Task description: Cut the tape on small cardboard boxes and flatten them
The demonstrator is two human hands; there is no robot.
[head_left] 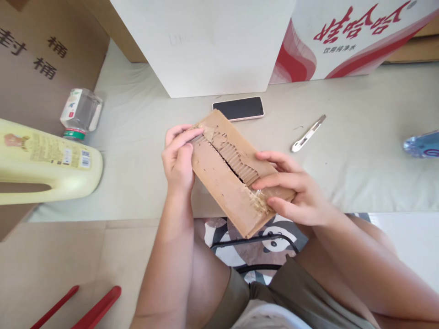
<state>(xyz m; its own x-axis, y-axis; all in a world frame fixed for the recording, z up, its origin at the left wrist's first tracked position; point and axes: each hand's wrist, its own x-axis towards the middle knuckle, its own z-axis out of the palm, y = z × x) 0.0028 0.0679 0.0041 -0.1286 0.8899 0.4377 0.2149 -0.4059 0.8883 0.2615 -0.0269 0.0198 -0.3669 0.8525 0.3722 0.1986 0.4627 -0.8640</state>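
A small brown cardboard box (219, 183) is held tilted between my two hands over the table's front edge. Its upper face has a torn strip of bare corrugation along a dark slit, with crumpled clear tape at the near right end. My left hand (180, 155) grips the box's far left corner, fingertips lying on the torn end. At the right end, my right hand (295, 187) holds the edge, with fingers on the top face by the slit and tape. A white utility knife (308, 133) lies to the right, apart from both hands. Behind the box rests a phone (243, 108).
Large cartons stand along the back: a white one (212, 45), a red-and-white one (343, 41) and a brown one (44, 59). Left are a pale yellow jug (51, 164) and a clear bottle (80, 114). A water bottle (423, 145) lies far right.
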